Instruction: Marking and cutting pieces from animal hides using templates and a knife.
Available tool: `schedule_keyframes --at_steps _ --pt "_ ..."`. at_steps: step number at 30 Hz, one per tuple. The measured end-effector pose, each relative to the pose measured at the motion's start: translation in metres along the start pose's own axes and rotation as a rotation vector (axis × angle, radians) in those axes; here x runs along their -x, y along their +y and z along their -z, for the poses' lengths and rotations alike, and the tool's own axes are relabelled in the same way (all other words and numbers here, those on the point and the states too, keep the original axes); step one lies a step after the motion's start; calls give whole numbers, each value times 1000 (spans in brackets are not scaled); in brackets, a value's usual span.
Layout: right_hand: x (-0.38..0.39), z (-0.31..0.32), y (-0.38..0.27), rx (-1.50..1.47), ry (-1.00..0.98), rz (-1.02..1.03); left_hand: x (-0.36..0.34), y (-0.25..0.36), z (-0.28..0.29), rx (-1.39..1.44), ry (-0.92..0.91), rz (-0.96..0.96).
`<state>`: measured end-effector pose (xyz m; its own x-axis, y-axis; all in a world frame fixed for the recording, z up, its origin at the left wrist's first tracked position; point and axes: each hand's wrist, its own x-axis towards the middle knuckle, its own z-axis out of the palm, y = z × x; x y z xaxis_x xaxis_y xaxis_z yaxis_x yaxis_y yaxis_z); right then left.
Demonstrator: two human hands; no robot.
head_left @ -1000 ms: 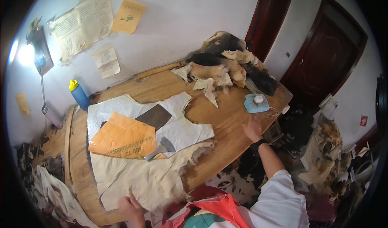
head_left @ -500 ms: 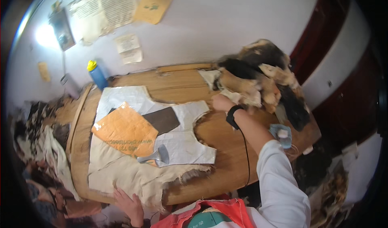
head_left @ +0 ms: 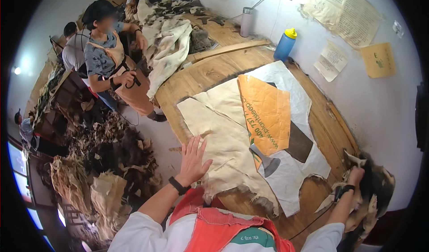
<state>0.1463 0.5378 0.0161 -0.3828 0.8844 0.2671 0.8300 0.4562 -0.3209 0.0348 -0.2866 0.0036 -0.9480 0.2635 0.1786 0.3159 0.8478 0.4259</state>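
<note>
From my end, I see the left hand [head_left: 193, 160] spread flat at the cream hide [head_left: 223, 140] in mid-frame, probably steadying its edge on the worktop [head_left: 196, 75]. The right hand [head_left: 355, 177] is among fur pelts [head_left: 380, 180] at lower right, fingers partly curled; I can't tell whether they pinch one. A bladed tool [head_left: 270, 165] lies across the orange sheet's [head_left: 266, 113] corner, perhaps as a weight.

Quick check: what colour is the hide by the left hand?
The hide is pale cream, with greyish fur along its near edge; best in the head view.
</note>
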Motion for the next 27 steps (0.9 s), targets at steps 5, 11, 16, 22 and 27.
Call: schedule_keyframes --at_steps 5,11,16,22,27 --pt "35 26 -24 -1530 -473 -692 10 -6 10 -29 18 56" --pt "229 143 -148 -1395 -556 -274 -6 39 43 80 86 -15" --pt "349 174 -268 -1199 -886 266 -33 84 56 847 -83 -169" --pt "413 167 -328 -1344 -1419 154 -46 83 56 1509 -496 122" --pt "476 151 -361 -1451 -1560 -51 -36 84 60 1760 -297 299"
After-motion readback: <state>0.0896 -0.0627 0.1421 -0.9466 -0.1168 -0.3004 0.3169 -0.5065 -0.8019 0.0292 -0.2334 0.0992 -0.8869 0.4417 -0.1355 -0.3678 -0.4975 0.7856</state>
